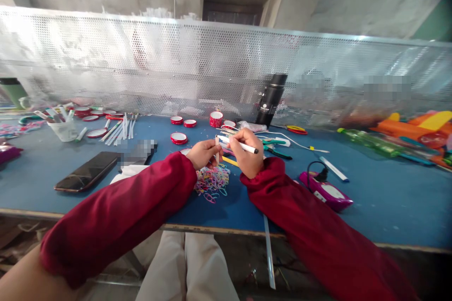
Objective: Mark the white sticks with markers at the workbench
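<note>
My right hand point(250, 155) is closed around a white marker pen point(243, 145) with a black end, held like a pen for writing. Its tip points left, toward a small whitish strip point(217, 154) pinched upright in my left hand point(204, 154). The two hands are close together; whether the tip touches the strip I cannot tell. Just below them lies a pile of colourful small rubber bands point(212, 181). A yellow stick point(230, 162) and pliers with teal handles point(277, 150) lie behind and beside my right hand.
A phone point(88, 171), a cup of markers point(63, 128) and white strips point(122, 130) are on the left. Red round tins point(179, 138) and a black flask point(271, 99) stand behind. A purple pack point(326, 193), a white marker point(334, 169) and a green bottle point(370, 142) lie right.
</note>
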`<act>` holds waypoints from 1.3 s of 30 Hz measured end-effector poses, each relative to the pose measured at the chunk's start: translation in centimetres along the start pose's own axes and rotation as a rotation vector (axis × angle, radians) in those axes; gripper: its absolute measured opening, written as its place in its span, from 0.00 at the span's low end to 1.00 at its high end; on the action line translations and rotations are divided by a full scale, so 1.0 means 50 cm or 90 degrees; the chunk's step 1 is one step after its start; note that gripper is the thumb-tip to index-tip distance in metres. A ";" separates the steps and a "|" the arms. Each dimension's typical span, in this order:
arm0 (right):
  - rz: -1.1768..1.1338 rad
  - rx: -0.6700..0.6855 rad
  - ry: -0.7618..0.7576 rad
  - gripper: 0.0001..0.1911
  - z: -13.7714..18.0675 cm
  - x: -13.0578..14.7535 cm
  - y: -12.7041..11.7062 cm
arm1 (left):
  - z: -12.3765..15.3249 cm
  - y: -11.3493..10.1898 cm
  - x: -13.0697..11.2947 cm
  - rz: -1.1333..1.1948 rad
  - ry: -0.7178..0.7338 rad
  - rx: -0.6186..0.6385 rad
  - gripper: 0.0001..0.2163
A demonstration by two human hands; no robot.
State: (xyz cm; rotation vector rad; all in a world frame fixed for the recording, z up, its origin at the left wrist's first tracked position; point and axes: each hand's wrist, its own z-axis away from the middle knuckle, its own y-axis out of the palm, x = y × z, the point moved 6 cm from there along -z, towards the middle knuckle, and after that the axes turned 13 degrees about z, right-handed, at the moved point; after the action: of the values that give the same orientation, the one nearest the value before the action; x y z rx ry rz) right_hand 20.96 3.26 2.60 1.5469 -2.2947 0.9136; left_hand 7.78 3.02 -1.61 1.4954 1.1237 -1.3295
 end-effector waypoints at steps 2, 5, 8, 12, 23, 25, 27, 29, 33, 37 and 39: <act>0.002 0.004 0.002 0.06 -0.001 -0.001 0.001 | -0.001 0.000 0.001 0.002 -0.002 0.000 0.10; 0.005 -0.019 0.012 0.06 -0.003 -0.003 -0.004 | -0.005 -0.003 0.004 0.012 -0.001 -0.002 0.10; 0.005 -0.039 0.016 0.06 -0.004 -0.005 -0.008 | -0.007 -0.006 0.005 0.035 0.007 0.005 0.11; -0.012 -0.031 0.012 0.06 -0.003 -0.003 -0.007 | -0.007 -0.007 0.005 0.051 0.007 0.009 0.12; -0.009 -0.013 0.010 0.06 -0.003 0.000 -0.003 | -0.006 -0.003 0.004 0.048 0.007 0.017 0.11; -0.019 -0.016 0.015 0.06 -0.003 -0.002 -0.003 | -0.005 -0.003 0.003 0.048 0.004 0.015 0.11; -0.023 -0.014 0.011 0.06 -0.002 -0.002 -0.002 | -0.004 -0.003 0.003 0.048 0.000 0.011 0.12; -0.019 -0.009 0.004 0.06 -0.001 -0.001 -0.001 | -0.003 -0.002 0.002 0.047 -0.003 0.008 0.12; -0.004 -0.008 -0.001 0.06 -0.001 0.001 -0.002 | -0.004 -0.001 0.003 0.034 -0.008 0.007 0.11; 0.000 -0.008 0.003 0.06 -0.002 0.000 -0.001 | -0.004 0.000 0.004 0.009 -0.013 0.006 0.11; 0.000 -0.007 0.005 0.06 -0.002 -0.001 -0.001 | -0.004 0.000 0.004 0.001 -0.012 0.002 0.11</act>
State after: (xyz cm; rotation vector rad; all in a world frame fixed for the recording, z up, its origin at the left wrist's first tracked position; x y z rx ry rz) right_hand 21.00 3.36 2.68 1.5358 -2.2908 0.9038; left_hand 7.83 3.22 -1.77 1.4827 1.1081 -1.3418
